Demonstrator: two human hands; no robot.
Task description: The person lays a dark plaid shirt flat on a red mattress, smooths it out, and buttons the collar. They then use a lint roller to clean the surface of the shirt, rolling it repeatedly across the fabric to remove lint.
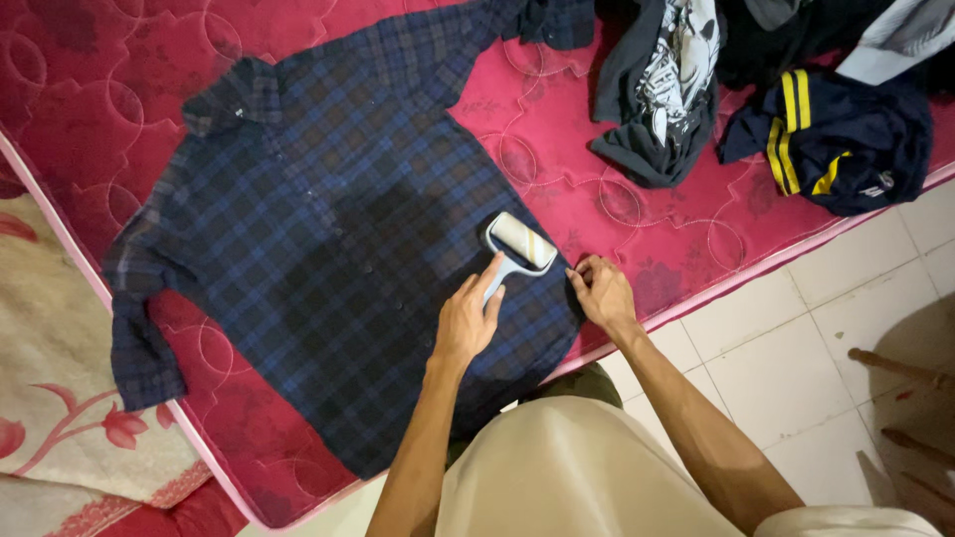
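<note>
The left hand [466, 323] clamps its fingers on a lint roller [517, 249] over the plaid shirt [318, 229], while the right hand [602, 293] pinches the shirt's edge on the red mattress [637, 209].

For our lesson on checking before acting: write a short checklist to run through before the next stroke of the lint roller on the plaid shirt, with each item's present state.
1. Left hand grips the lint roller by its handle: ok.
2. Roller head rests on the plaid shirt: ok.
3. Right hand pinches the shirt's edge to hold it taut: ok.
4. Shirt lies spread flat on the red mattress: ok, though one sleeve is folded at the left.
5. Roller sheet is still sticky: cannot tell.
6. Other clothes lie apart from the shirt's body: ok.
</note>
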